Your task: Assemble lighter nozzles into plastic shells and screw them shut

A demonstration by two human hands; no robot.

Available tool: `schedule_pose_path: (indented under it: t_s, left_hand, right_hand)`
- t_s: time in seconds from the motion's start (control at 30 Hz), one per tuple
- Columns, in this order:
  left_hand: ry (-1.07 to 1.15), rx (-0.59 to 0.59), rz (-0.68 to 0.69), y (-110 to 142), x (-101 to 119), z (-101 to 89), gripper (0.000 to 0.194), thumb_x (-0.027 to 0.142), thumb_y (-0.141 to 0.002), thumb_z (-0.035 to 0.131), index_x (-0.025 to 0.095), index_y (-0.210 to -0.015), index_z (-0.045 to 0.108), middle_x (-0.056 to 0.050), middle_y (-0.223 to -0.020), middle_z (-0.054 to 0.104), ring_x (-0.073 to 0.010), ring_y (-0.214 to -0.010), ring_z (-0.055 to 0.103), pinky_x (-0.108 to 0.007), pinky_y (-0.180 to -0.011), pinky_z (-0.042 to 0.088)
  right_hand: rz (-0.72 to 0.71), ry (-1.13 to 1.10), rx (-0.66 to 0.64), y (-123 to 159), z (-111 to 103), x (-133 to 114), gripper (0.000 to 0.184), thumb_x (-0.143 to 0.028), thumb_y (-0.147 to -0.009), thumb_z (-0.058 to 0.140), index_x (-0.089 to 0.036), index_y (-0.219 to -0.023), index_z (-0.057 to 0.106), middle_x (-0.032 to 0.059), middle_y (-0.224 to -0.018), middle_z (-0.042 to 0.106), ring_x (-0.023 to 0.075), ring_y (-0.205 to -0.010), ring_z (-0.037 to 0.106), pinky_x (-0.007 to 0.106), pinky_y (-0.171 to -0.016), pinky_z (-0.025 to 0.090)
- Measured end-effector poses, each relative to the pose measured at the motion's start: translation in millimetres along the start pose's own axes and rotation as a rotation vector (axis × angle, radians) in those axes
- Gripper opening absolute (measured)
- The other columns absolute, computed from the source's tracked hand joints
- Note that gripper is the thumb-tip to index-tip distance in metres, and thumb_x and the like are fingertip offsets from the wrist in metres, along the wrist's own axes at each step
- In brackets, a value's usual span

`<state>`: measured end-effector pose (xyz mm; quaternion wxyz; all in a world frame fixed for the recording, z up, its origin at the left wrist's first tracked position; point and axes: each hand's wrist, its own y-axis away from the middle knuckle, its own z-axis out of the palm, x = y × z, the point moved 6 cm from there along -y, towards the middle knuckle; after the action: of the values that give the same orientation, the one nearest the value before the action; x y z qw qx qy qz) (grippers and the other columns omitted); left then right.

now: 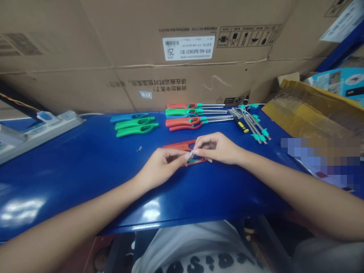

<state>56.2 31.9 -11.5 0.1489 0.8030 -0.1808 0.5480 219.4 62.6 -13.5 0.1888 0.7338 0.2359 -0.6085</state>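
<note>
Over the middle of the blue table, the fingertips of my left hand [162,167] and my right hand [218,148] meet in a pinch. Between them is a small pale, partly clear part [190,154], too small to name. Directly beneath lies an opened red lighter casing [174,145], with a green piece showing inside it; my hands hide much of it. Left of my hands, a few tiny screws [139,149] lie loose. Behind my hands are several assembled long-nosed lighters [184,122] in red, green and blue, with metal tubes.
Green and blue lighter casings [135,131] lie at the back left. Metal tubes with green tips [254,129] and a black-and-yellow screwdriver [241,126] lie at the back right. A power strip [48,131], a cardboard wall [136,41] and a taped carton [315,113] border the table [113,182].
</note>
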Motion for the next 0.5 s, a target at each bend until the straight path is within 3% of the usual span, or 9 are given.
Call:
schedule_pose_path:
  t_s: [0.3,0.5]
  left_hand:
    - [0.006,-0.007,-0.014,0.1,4.5,1.0,0.032,0.045,-0.091,0.065,0.016,-0.093,0.079,-0.004,-0.080,0.076,-0.0143,-0.067,0.062,-0.024,-0.063,0.048]
    - [-0.048,-0.002,-0.069,0.4,0.3,-15.7,0.038,0.048,-0.084,0.073,0.016,-0.104,0.073,-0.003,-0.077,0.076,-0.0143,-0.067,0.065,-0.024,-0.064,0.049]
  right_hand:
    - [-0.003,0.013,-0.002,0.3,1.9,-1.0,0.032,-0.044,-0.081,0.077,-0.013,-0.083,0.069,-0.0005,-0.072,0.064,0.0057,-0.047,0.050,0.022,-0.045,0.041]
    - [-0.030,0.066,0.020,0.3,1.0,-4.3,0.031,-0.045,-0.086,0.071,-0.014,-0.087,0.068,-0.0014,-0.073,0.061,0.0068,-0.053,0.050,0.024,-0.052,0.043]
